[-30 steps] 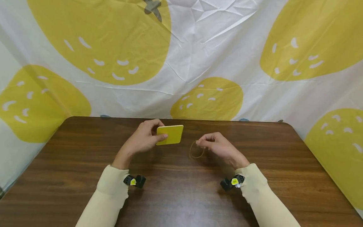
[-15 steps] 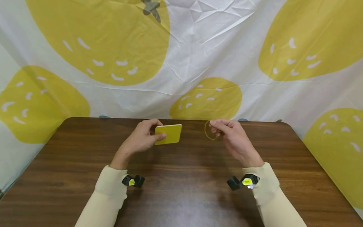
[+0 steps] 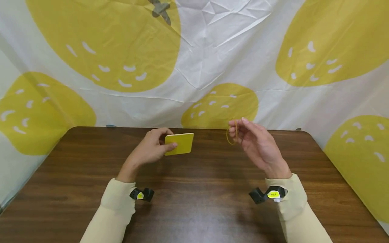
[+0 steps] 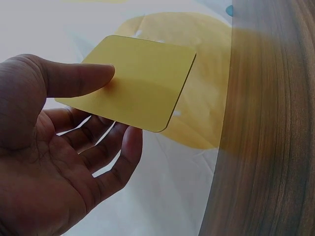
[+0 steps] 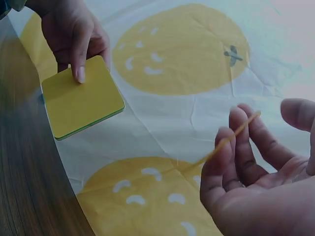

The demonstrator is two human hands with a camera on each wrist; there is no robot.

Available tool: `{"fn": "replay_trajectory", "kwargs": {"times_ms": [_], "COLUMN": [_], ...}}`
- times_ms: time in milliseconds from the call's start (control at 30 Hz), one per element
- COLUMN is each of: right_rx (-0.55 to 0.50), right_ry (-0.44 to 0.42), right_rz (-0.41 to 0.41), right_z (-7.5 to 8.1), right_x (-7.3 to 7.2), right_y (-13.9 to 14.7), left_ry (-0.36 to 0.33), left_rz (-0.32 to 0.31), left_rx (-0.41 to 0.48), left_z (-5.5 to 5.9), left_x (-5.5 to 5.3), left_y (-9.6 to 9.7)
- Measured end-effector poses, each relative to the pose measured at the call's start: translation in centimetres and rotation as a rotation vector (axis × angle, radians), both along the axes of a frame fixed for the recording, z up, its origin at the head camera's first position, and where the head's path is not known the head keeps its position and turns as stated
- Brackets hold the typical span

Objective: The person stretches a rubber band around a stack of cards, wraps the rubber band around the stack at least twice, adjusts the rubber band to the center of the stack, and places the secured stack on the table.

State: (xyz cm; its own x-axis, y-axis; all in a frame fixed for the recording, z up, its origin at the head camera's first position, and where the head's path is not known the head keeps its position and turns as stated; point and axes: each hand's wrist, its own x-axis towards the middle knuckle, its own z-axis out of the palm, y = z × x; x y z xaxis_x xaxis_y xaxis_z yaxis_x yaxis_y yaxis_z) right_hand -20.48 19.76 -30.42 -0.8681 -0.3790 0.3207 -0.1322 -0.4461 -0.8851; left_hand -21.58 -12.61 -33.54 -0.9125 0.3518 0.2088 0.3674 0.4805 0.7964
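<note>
A flat yellow square board (image 3: 180, 144) with rounded corners is held in the left hand (image 3: 148, 151), above the table. In the left wrist view the thumb presses on the board's yellow face (image 4: 142, 78), with the other fingers behind and below it. A thin edge shows pale in the head view and greenish in the right wrist view. To the right, the raised right hand (image 3: 258, 145) carries a thin yellow-orange rubber band (image 3: 232, 134) looped over its loosely bent fingers. Its thumb stands apart from the band. In the right wrist view, the band (image 5: 226, 141) crosses the fingertips.
Both hands are above a dark brown wooden table (image 3: 194, 209). A white cloth (image 3: 133, 104) printed with big yellow fruit hangs behind the table and at its sides. A black wrist camera (image 3: 142, 194) sits on each wrist, over cream sleeves.
My right hand has moved right and up with the rubber band, and its thumb has come away from the fingers. The left hand and the yellow board have hardly moved.
</note>
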Motion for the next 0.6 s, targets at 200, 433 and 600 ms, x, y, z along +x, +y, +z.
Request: {"fn": "replay_trajectory", "kwargs": {"times_ms": [200, 433, 600], "right_rx": [-0.056, -0.059, -0.083], "right_ry": [0.074, 0.063, 0.062], "right_rz": [0.135, 0.101, 0.065], "right_z": [0.05, 0.16, 0.19], "right_x": [-0.18, 0.21, 0.58], "right_y": [0.07, -0.11, -0.30], "left_ry": [-0.001, -0.002, -0.003], "left_rz": [0.005, 0.012, 0.012], "left_rx": [-0.006, -0.012, -0.013], "left_z": [0.02, 0.00, 0.07], "left_x": [0.04, 0.02, 0.06], "left_y": [0.03, 0.11, 0.19]}}
